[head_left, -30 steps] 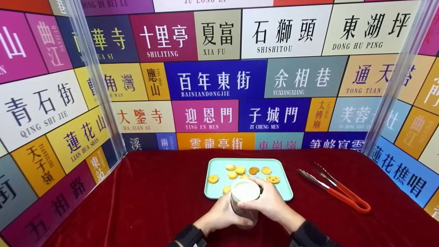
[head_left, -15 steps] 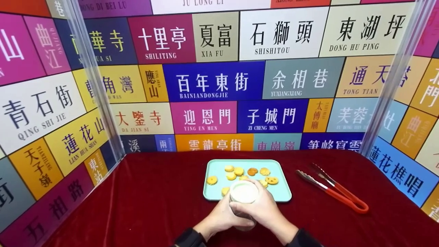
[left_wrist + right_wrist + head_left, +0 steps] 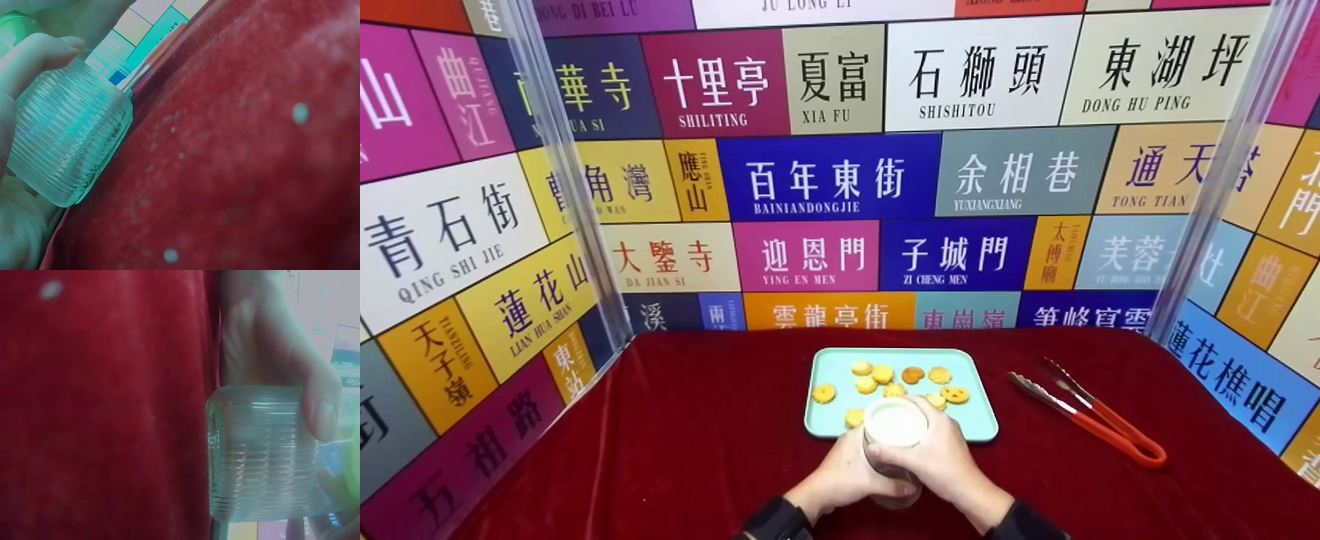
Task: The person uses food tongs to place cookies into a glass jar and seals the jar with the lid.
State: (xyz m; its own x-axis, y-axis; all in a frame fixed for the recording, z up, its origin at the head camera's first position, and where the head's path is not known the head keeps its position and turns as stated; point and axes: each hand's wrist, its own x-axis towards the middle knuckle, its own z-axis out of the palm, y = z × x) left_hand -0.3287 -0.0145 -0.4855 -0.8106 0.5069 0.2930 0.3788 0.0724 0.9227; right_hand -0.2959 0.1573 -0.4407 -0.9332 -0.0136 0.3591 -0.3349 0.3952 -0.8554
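The left hand [image 3: 844,469] grips the ribbed clear-glass jar [image 3: 264,455]; the right hand [image 3: 945,454] clasps its upper part at the pale round lid [image 3: 897,421]. The jar stands on dark red velvet cloth [image 3: 697,435], nearside of the mint-green rectangular tray [image 3: 836,364].

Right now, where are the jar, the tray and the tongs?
Jar [image 3: 264,455]: right wrist view, on its ribbed side.
Tray [image 3: 979,417]: head view, bare lower-right corner.
Tongs [image 3: 1110,436]: head view, on the red handle.
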